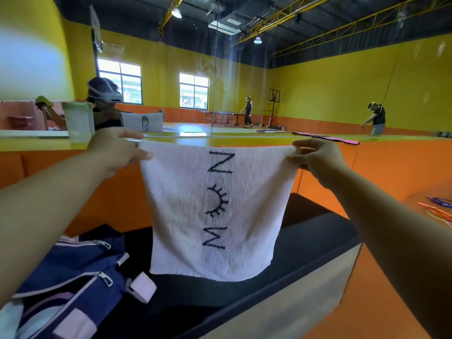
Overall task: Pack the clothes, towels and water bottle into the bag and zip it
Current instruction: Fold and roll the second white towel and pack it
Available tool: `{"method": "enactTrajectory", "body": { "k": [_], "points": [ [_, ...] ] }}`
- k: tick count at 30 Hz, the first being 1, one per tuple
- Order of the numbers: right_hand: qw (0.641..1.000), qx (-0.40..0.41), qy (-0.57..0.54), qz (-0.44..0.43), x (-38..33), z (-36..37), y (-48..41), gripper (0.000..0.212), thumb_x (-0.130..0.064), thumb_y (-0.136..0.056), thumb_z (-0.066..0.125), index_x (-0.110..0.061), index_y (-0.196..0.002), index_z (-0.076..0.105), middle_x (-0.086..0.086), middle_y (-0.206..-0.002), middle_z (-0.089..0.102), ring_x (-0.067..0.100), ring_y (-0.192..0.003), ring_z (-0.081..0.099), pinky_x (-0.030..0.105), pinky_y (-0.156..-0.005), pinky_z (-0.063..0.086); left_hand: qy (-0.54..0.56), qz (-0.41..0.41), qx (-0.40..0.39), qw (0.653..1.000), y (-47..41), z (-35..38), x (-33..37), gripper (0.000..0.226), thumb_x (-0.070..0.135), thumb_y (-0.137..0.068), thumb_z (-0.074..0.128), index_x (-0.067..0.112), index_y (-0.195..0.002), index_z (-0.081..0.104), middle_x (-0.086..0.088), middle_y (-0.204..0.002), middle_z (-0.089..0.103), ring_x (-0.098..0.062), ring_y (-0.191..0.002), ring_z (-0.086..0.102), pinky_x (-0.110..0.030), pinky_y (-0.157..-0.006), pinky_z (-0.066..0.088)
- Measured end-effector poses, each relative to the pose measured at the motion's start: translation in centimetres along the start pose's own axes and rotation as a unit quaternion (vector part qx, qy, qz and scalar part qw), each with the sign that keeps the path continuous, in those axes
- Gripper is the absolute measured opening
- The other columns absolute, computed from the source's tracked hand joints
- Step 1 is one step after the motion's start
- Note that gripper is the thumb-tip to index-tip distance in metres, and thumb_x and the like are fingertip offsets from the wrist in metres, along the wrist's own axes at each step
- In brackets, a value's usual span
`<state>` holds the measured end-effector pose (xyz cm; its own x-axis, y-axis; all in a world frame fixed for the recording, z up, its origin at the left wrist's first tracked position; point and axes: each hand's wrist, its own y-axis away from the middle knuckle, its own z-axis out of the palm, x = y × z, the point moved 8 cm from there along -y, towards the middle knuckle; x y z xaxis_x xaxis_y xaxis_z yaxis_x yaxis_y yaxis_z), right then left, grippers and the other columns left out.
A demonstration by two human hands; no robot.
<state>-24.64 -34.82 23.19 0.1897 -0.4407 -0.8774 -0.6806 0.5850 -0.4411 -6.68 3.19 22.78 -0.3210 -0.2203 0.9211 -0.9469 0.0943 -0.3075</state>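
A white towel [186, 211] with dark stitched letters hangs flat in front of me, held up by its two top corners. My left hand [115, 150] pinches the top left corner and my right hand [315, 159] pinches the top right one. Below on the left lies the navy blue bag [73, 272] with pale trim, its top zipper open and light cloth showing inside. A translucent pale green water bottle [77, 121] stands on the yellow ledge behind my left hand.
The bag rests on a black bench [305, 245] against an orange padded wall [391, 162]. A mirror above the ledge reflects me and the towel. Coloured items [437, 209] lie on the orange surface at right. Two people stand far off in the hall.
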Motion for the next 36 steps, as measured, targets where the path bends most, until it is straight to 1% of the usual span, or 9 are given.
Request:
{"method": "enactTrajectory", "body": {
  "k": [7,13,18,20,22,26,30,33,36],
  "points": [
    [0.999,0.026,0.037,-0.014,-0.4,-1.4,0.6,0.035,0.001,-0.076,0.074,0.004,-0.109,0.064,0.018,-0.094,0.064,0.029,-0.082,0.063,0.038,-0.078,0.055,-0.113,0.111,0.04,0.987,0.4,0.3,1.5,0.03,0.015,-0.08,0.073,0.01,-0.109,0.068,-0.013,-0.123,0.062,-0.025,-0.099,0.055,-0.033,-0.078,0.04],
    [0.985,0.027,0.151,-0.077,-1.0,-1.7,0.9,0.024,-0.009,-0.081,0.073,0.002,-0.101,0.07,0.015,-0.088,0.068,0.028,-0.077,0.064,0.048,-0.079,0.057,-0.099,0.091,0.026,0.991,0.7,0.0,0.6,0.03,0.015,-0.077,0.075,0.01,-0.106,0.069,-0.008,-0.102,0.064,-0.021,-0.081,0.055,-0.034,-0.076,0.046],
    [0.964,-0.014,0.231,-0.134,-2.2,-1.0,1.7,0.019,-0.012,-0.091,0.06,-0.003,-0.104,0.071,0.01,-0.09,0.069,0.021,-0.084,0.063,0.048,-0.085,0.054,-0.085,0.103,0.032,0.991,2.0,-1.0,1.3,0.015,0.017,-0.071,0.08,0.025,-0.076,0.067,-0.002,-0.077,0.061,-0.022,-0.068,0.056,-0.032,-0.07,0.05],
    [0.961,-0.029,0.236,-0.142,-2.8,-1.0,1.9,0.023,-0.011,-0.093,0.057,-0.002,-0.112,0.067,0.01,-0.102,0.069,0.02,-0.095,0.063,0.044,-0.091,0.051,-0.087,0.115,0.032,0.989,2.7,-1.3,1.8,0.018,0.016,-0.071,0.079,0.021,-0.085,0.069,-0.003,-0.083,0.062,-0.015,-0.065,0.054,-0.025,-0.062,0.046],
    [0.957,-0.038,0.244,-0.15,-3.4,-1.1,2.1,0.027,-0.011,-0.094,0.055,-0.001,-0.118,0.064,0.012,-0.112,0.067,0.017,-0.101,0.059,0.039,-0.095,0.048,-0.104,0.121,0.038,0.986,3.2,-1.8,2.3,0.031,0.017,-0.07,0.08,0.013,-0.099,0.07,-0.006,-0.092,0.062,-0.02,-0.075,0.057,-0.029,-0.067,0.045],
    [0.942,-0.042,0.273,-0.189,-4.6,-1.2,2.7,0.026,-0.009,-0.095,0.053,0.0,-0.117,0.064,0.009,-0.107,0.065,0.014,-0.099,0.056,0.032,-0.088,0.045,-0.134,0.142,0.049,0.98,3.8,-2.7,3.0,0.039,0.023,-0.068,0.081,0.01,-0.103,0.07,-0.008,-0.095,0.063,-0.026,-0.087,0.059,-0.035,-0.075,0.047],
    [0.92,-0.001,0.332,-0.209,-4.8,-1.4,2.3,0.016,-0.011,-0.094,0.054,-0.005,-0.1,0.068,0.009,-0.085,0.061,0.025,-0.08,0.056,0.028,-0.069,0.036,-0.147,0.153,0.034,0.977,3.6,-2.7,3.3,0.033,0.025,-0.068,0.08,0.009,-0.096,0.07,-0.008,-0.091,0.064,-0.022,-0.077,0.056,-0.023,-0.06,0.042],
    [0.912,0.012,0.355,-0.204,-4.0,-1.1,1.3,0.016,-0.012,-0.093,0.055,-0.003,-0.098,0.068,0.009,-0.088,0.056,0.023,-0.088,0.051,0.027,-0.072,0.031,-0.168,0.147,0.03,0.974,2.9,-2.2,3.2,0.027,0.026,-0.069,0.08,0.009,-0.088,0.07,-0.005,-0.091,0.062,-0.022,-0.08,0.054,-0.028,-0.061,0.039],
    [0.918,0.002,0.366,-0.152,-1.8,0.0,-0.1,0.019,-0.013,-0.094,0.053,-0.001,-0.09,0.068,0.013,-0.081,0.064,0.028,-0.078,0.059,0.03,-0.059,0.033,-0.182,0.113,-0.001,0.977,1.2,-0.8,1.7,0.023,0.02,-0.069,0.081,0.009,-0.083,0.068,-0.007,-0.079,0.064,-0.019,-0.059,0.059,-0.023,-0.053,0.04]
  ]
}}
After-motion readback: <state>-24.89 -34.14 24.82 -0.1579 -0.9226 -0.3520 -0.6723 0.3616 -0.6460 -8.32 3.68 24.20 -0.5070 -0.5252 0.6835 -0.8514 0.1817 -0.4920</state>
